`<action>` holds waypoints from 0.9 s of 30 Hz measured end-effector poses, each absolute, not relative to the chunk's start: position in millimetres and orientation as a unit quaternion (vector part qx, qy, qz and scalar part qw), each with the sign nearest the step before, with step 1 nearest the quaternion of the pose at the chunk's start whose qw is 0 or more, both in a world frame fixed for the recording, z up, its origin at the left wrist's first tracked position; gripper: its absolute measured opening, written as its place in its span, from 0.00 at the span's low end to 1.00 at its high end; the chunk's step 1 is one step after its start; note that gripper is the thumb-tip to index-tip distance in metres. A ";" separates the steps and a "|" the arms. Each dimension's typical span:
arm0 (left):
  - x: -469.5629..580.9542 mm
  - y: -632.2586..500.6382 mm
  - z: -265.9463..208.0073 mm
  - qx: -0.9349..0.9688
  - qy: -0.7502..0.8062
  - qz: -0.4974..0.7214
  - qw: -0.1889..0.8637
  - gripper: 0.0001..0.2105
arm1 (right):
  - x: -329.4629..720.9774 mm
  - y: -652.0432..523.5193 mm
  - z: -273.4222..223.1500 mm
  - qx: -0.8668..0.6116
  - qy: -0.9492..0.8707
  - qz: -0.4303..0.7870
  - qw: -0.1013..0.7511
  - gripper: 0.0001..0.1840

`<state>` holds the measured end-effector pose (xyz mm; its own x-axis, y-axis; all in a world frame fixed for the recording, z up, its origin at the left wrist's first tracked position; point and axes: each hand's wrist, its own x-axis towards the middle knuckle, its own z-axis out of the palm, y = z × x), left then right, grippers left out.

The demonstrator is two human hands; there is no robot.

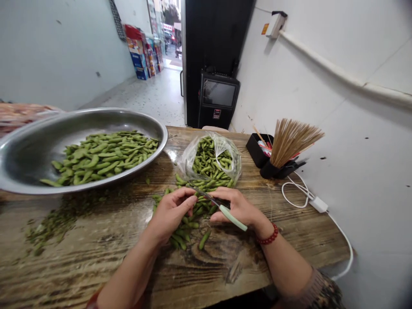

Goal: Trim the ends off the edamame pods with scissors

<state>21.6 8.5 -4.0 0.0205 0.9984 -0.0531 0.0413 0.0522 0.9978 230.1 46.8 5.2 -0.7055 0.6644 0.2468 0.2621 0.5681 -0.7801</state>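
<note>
- One pod (204, 239) lies apart on the desk (244, 266), just this side of the pile (180, 240), its long axis slanting away to the right.
- The left hand (170, 210) is curled over the pile, thumb drawn toward forefinger; whether a pod is pinched there, I cannot tell.
- The right hand (238, 208) grasps the scissors (224, 210); their handle points back and right, their blades forward and left, toward the left fingers.
- The pile, of loose pods, lies below and between both hands and reaches up to the bag (186, 161).
- Trimmings (61, 223) lie scattered on the left, short of the bowl (32, 148).
- The bag sits just beyond the hands, more pods inside.
- Skewers (292, 141) stand bunched at right.
- The bowl, far left, holds many pods.
</note>
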 end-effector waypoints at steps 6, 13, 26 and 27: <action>23.4 7.0 -0.3 0.509 0.505 0.475 0.510 0.09 | 229.9 44.5 1.7 -0.275 -0.850 0.358 0.269 0.25; 23.4 6.9 -8.2 0.508 0.497 0.494 0.501 0.10 | 230.1 44.0 0.2 -0.269 -0.858 0.342 0.271 0.28; 23.0 3.0 -1.5 0.509 0.470 0.497 0.523 0.08 | 230.6 38.7 7.0 -0.242 -0.843 0.390 0.280 0.25; 22.8 2.8 -0.7 0.512 0.473 0.493 0.521 0.09 | 230.2 38.2 7.5 -0.243 -0.844 0.387 0.279 0.24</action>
